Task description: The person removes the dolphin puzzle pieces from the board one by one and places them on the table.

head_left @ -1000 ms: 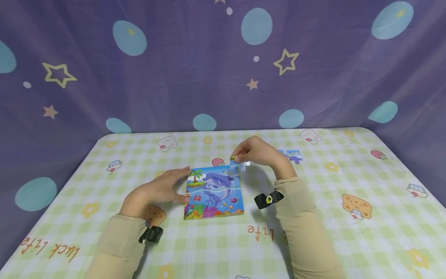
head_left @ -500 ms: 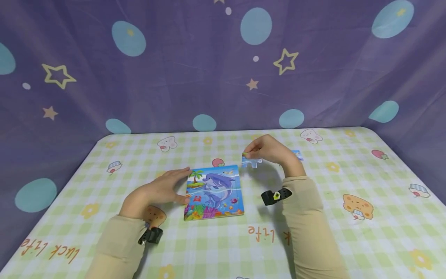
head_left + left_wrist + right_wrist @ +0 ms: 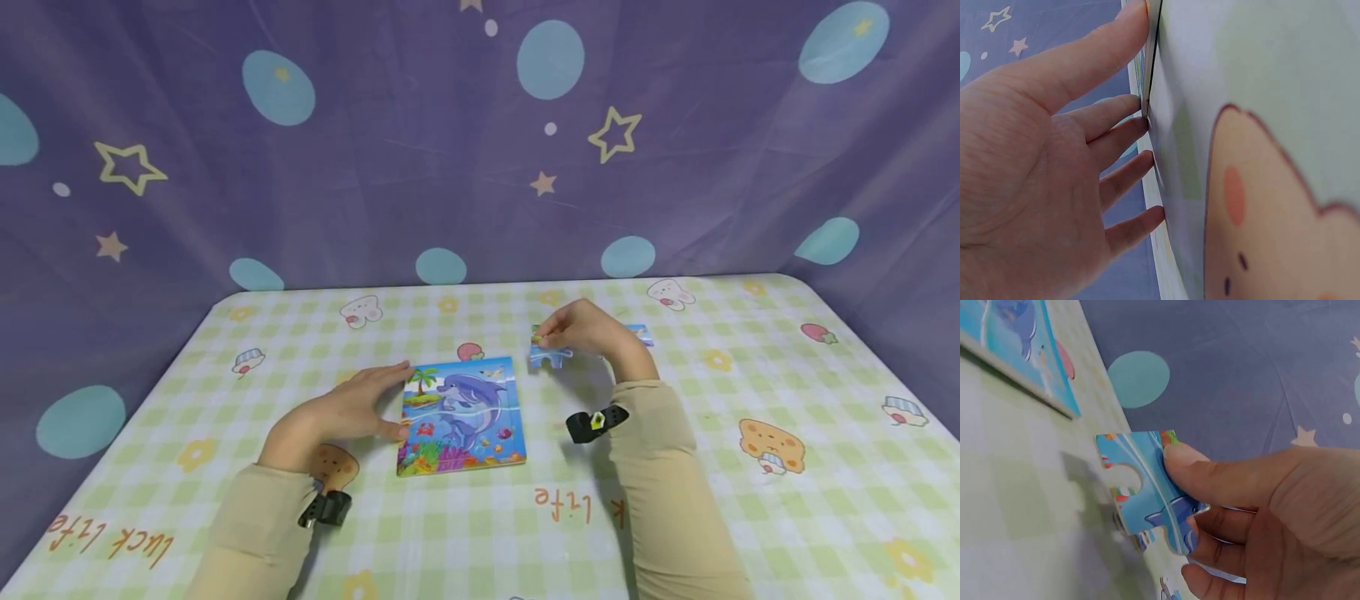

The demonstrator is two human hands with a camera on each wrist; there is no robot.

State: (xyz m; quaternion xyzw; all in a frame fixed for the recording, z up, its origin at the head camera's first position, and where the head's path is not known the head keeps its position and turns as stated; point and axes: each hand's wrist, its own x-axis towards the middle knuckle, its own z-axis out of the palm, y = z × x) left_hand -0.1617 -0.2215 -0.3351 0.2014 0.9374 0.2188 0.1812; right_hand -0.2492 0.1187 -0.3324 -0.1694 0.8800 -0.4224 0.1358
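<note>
A square dolphin jigsaw puzzle (image 3: 461, 417), with a palm tree and coral printed on it, lies flat in the middle of the table. My left hand (image 3: 337, 408) stays at its left side, thumb and fingertips against the edge; in the left wrist view the fingers (image 3: 1124, 140) are spread and fairly straight. My right hand (image 3: 588, 329) pinches a blue jigsaw piece (image 3: 1141, 487) between thumb and fingers, tilted above the cloth to the right of the puzzle. That piece shows part of a dolphin, a notch and a tab. Part of another piece shows behind its lower edge.
More jigsaw pieces (image 3: 641, 333) lie on the cloth behind my right wrist, partly hidden by it. A green checked tablecloth (image 3: 750, 542) with printed cartoons covers the table. Beyond its back edge hangs a purple curtain (image 3: 480, 183).
My right hand has moved right with the jigsaw piece, away from the puzzle's top right corner, then dipped slightly. My left hand has kept its place at the puzzle's left edge.
</note>
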